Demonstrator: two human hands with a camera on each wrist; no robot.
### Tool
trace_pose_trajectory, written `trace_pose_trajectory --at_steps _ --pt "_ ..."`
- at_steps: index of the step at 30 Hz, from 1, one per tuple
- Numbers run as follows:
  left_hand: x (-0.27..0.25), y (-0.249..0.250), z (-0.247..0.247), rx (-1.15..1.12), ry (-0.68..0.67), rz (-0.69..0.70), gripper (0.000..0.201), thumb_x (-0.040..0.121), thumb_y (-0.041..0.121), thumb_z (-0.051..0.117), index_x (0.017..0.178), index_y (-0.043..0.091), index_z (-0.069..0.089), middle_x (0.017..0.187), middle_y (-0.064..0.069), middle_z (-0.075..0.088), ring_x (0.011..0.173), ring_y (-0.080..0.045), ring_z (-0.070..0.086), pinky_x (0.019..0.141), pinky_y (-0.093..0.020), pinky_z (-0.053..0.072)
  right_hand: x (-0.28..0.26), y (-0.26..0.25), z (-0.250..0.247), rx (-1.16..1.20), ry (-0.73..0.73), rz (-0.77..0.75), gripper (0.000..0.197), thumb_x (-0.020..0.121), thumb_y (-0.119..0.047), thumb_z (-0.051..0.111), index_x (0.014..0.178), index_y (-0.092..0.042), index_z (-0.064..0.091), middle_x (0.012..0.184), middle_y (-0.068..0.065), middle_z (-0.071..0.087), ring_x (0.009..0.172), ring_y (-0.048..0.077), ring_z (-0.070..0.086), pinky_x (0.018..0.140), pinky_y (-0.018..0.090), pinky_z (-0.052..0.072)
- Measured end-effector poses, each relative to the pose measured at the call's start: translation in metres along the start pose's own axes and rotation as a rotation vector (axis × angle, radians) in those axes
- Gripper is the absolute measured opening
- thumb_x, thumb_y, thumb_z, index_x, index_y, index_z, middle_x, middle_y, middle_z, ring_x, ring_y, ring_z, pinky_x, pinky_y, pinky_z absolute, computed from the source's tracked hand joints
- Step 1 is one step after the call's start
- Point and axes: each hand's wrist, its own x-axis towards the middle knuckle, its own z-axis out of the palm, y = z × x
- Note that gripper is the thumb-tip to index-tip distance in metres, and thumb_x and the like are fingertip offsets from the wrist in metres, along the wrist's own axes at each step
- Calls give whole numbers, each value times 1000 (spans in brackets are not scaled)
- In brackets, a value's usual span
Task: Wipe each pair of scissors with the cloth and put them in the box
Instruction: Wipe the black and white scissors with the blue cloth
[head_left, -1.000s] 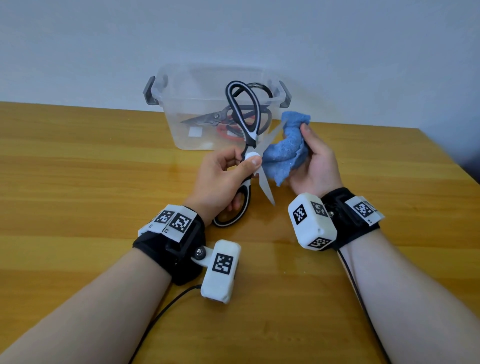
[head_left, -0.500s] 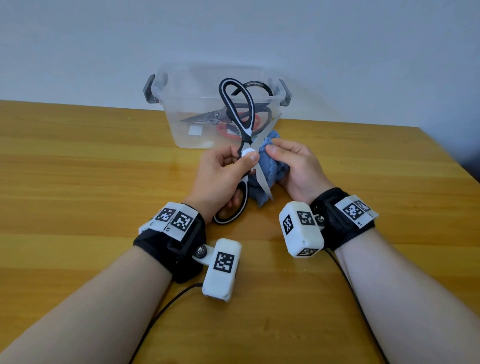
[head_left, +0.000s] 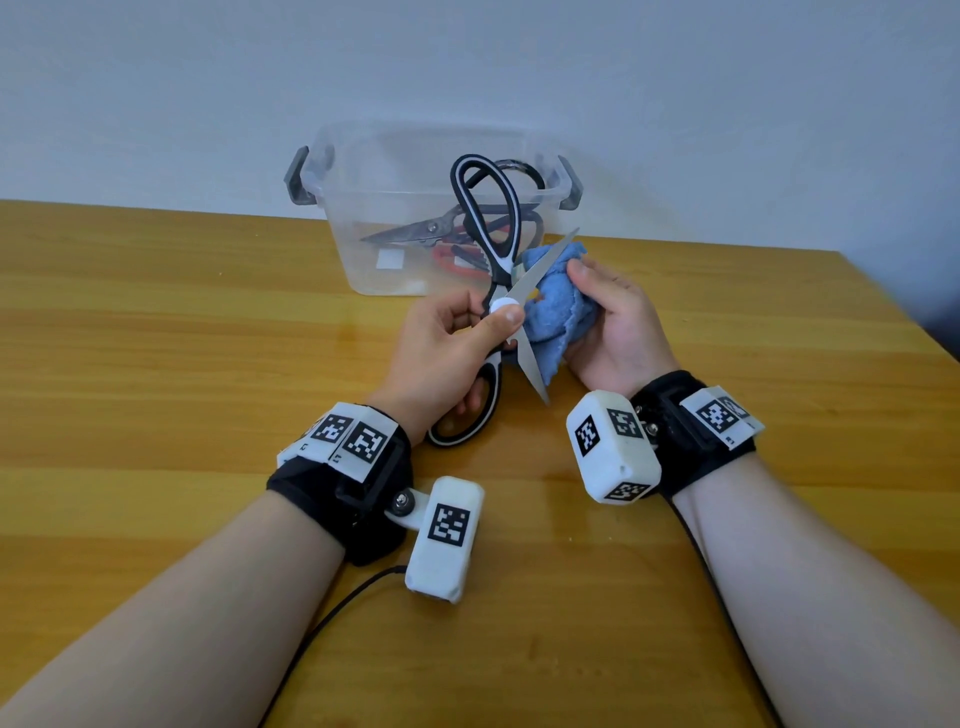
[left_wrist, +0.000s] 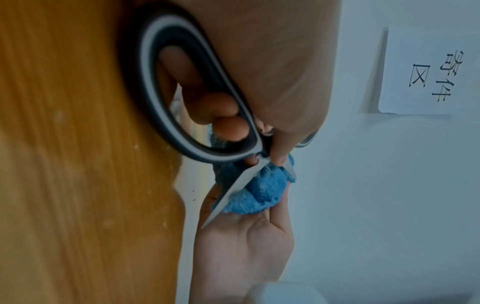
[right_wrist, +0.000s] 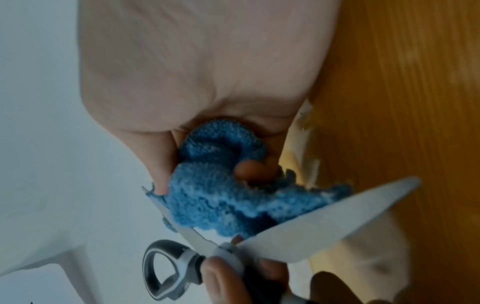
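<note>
Head view: left hand grips black-and-white-handled steel scissors at pivot, blades spread wide. Right hand just beside, clutching bunched blue terry cloth against blades. Clear plastic box with grey latches beyond both hands, holding other scissors.

Left wrist view: fingers through handle loop.

Right wrist view: cloth between open blades.
</note>
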Motion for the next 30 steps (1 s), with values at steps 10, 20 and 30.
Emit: trace_pose_trajectory --at_steps 10,20,30 --pt "-2 -2 -2 -85 73 31 31 102 22 64 77 12 48 81 -11 69 28 -21 45 30 -18 28 5 0 -3 112 69 60 34 104 -28 48 124 -3 59 109 20 66 93 35 66 74 40 55" --pt "-2 -3 -2 -134 85 86 35 103 18 63 87 -10 49 82 -19 69 28 -20 47 29 -20 29 3 13 -3 -192 -98 10 18 92 -4 60 105 -2 71 95 17 74 84 29 71 73 39 59" --pt "0 -4 -2 -80 24 40 26 100 19 67 80 11 52 78 -5 70 30 -19 48 30 -19 30 2 14 1 -297 -65 19 33 61 -35 84 90 -20 82 95 11 76 84 24 72 70 35 62"
